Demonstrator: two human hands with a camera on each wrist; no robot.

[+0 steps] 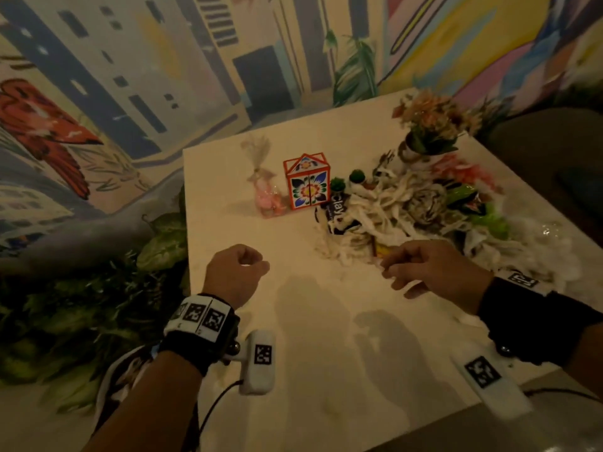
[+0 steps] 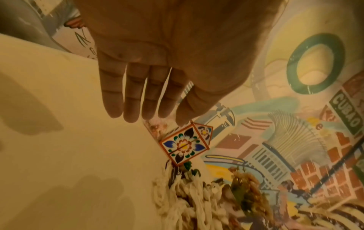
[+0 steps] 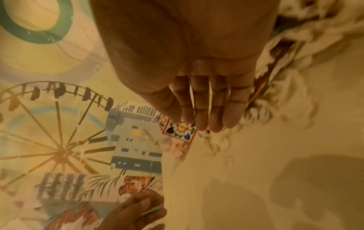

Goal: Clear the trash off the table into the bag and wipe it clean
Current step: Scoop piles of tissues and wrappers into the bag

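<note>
A heap of trash (image 1: 385, 216) lies on the white table (image 1: 326, 353) at centre right: white shredded strips, a dark wrapper reading "clay" (image 1: 337, 207) and green wrappers (image 1: 470, 197). My right hand (image 1: 391, 272) hovers at the heap's near edge. Its fingers (image 3: 216, 118) hang straight and hold nothing, with the strips (image 3: 295, 38) just beside them. My left hand (image 1: 254, 262) is over bare table to the left of the heap. Its relaxed fingers (image 2: 135, 109) are empty, and the strips (image 2: 187, 202) lie off to its side. No bag or cloth shows.
A floral orange-edged box (image 1: 306, 181) and a pink cellophane packet (image 1: 267, 200) stand behind my left hand. A vase of flowers (image 1: 427, 125) stands at the far right. Leafy plants (image 1: 98, 305) border the table's left edge, and a painted wall rises behind.
</note>
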